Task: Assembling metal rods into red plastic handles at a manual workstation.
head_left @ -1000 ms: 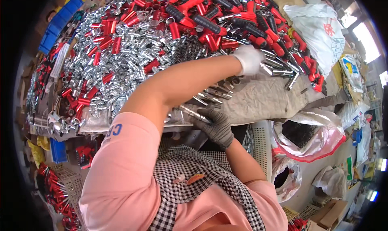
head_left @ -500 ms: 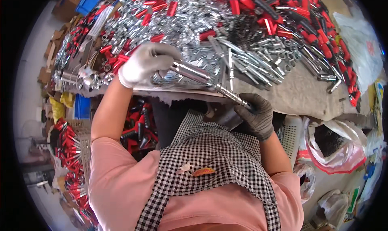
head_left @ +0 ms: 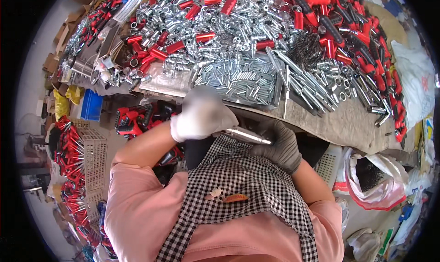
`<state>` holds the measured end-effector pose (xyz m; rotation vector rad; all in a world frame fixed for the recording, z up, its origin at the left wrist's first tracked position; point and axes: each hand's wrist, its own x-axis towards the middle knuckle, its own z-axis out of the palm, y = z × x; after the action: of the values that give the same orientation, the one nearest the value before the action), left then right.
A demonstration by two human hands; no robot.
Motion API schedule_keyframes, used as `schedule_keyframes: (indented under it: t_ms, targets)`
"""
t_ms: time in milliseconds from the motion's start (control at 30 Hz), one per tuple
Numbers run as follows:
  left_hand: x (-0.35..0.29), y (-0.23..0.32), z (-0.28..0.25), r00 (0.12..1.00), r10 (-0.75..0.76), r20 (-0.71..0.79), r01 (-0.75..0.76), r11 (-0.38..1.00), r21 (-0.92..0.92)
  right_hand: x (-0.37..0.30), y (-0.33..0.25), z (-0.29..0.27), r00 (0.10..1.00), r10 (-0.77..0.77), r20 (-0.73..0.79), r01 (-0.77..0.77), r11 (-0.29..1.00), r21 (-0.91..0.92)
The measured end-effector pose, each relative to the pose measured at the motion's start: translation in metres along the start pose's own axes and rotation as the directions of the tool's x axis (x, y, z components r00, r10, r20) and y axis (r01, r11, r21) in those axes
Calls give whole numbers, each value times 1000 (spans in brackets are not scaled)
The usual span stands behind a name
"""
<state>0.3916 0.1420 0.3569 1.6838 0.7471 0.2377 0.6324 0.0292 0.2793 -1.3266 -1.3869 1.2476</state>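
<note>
Just in front of the table's near edge, a shiny chrome metal tube (head_left: 245,134) lies slantwise between my two hands. My left hand (head_left: 201,117), in a white glove, is closed on the tube's left end; its back is partly smeared by motion. Around the right end my right hand (head_left: 282,147), in a dark grey glove, is wrapped, and its fingers hide that end. No grooved rod shows outside the tube. Behind my hands on the table stands a shallow metal tray (head_left: 278,94) of short silver pins (head_left: 238,78).
A heap of silver fittings and red sleeves (head_left: 201,36) covers the table's back. Long metal rods (head_left: 305,85), dark springs (head_left: 306,49) and red-black handles (head_left: 366,42) lie to the right. A crate (head_left: 94,152) stands low left; an open white sack (head_left: 398,179) stands low right.
Both hands have come closer together and lower, toward my apron, with the left moving right. The grooved rod visible between them earlier is out of sight; only the chrome tube shows.
</note>
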Motion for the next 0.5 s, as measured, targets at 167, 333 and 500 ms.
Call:
schedule_keyframes:
  t_ms: [167,333,500]
  targets:
    - [9,-37,26,904,414,-106,-403,909,109,11,-10,21,982,14,186,-27,997,72]
    - [19,-37,19,993,111,-46,-111,994,17,24,-2,22,917,225,330,-238,971,-1]
    - [73,-9,-9,983,184,-29,-151,879,451,30,2,0,964,146,223,-152,988,10]
